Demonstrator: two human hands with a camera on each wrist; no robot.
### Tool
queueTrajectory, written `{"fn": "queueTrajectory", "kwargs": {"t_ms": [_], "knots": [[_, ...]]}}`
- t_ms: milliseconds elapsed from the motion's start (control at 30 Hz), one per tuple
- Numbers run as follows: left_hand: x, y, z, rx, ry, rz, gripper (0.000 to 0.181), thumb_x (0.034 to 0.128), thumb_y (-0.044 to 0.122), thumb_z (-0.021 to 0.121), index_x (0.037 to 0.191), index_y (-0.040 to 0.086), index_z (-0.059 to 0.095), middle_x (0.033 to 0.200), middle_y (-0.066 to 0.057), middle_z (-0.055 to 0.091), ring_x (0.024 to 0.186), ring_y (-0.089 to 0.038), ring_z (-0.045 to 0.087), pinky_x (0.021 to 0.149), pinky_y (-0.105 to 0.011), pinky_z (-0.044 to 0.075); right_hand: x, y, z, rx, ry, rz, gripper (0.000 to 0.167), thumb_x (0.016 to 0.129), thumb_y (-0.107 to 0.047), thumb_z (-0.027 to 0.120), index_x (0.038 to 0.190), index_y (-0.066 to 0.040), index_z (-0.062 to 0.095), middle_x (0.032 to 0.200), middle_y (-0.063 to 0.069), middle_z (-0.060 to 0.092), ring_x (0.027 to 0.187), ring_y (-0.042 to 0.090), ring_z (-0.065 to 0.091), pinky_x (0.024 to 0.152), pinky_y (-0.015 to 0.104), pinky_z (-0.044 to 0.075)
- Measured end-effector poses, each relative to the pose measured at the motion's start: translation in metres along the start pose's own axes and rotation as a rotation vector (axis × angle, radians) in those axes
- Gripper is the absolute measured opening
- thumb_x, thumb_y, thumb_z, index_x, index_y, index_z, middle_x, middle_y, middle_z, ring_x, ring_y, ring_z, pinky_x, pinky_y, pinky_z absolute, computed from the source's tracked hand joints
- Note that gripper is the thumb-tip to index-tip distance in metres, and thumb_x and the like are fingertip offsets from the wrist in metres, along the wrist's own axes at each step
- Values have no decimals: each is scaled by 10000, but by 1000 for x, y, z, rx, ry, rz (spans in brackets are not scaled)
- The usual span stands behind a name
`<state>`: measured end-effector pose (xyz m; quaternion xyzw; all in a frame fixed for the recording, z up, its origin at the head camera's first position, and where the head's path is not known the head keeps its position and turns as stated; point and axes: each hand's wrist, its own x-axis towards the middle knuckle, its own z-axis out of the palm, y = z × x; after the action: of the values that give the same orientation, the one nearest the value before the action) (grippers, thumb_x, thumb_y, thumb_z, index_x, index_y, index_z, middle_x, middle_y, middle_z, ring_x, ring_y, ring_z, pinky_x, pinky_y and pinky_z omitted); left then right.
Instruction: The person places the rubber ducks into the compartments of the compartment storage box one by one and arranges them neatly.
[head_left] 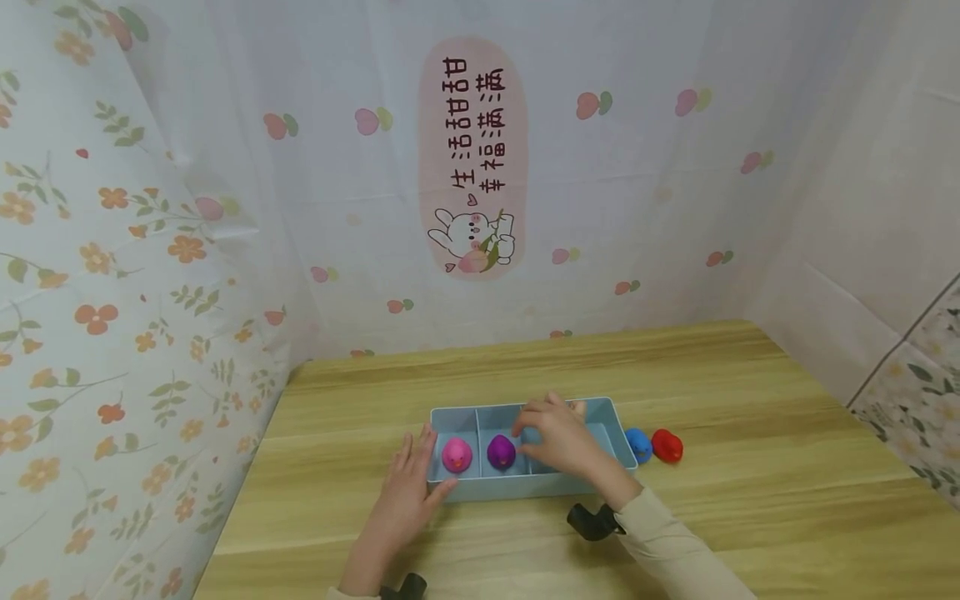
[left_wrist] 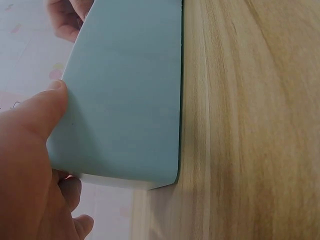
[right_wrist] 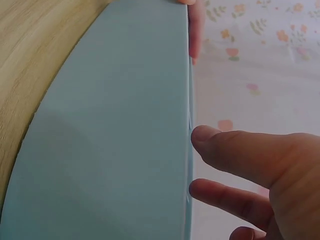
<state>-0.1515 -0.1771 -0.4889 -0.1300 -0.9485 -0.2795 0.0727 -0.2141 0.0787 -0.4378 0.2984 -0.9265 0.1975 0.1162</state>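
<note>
A light-blue divided tray (head_left: 495, 489) lies on the table. A pink toy duck (head_left: 457, 455) sits in its left compartment, and a purple toy duck (head_left: 501, 452) in the one beside it. My left hand (head_left: 406, 483) rests at the tray's left end, thumb against the front wall, fingers fairly straight along the side. Over the tray's right part hovers my right hand (head_left: 558, 433), its thumb and forefinger apart close to the purple duck. Nothing shows between them in the right wrist view. This hand hides part of the tray's inside.
Just right of the tray, a blue toy duck (head_left: 639, 446) and a red toy duck (head_left: 667, 447) lie side by side on the wooden table (head_left: 360, 392). A printed cloth (head_left: 637, 192) hangs behind the table, with a flowered cloth (head_left: 112, 333) along the left.
</note>
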Motion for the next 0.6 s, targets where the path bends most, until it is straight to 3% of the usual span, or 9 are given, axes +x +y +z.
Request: {"fn": "queueTrajectory", "kwargs": {"t_ms": [600], "knots": [[0,2,-3,13,-4,2,722,934,389,579,1477,3,298,1564,-152,257,1419,-471,183,1137,-614,184,-13,20,-10,8,-38,108,186,713,-242,840,862,-240,730,971,-97,677,814,115,373,693,417,169]]}}
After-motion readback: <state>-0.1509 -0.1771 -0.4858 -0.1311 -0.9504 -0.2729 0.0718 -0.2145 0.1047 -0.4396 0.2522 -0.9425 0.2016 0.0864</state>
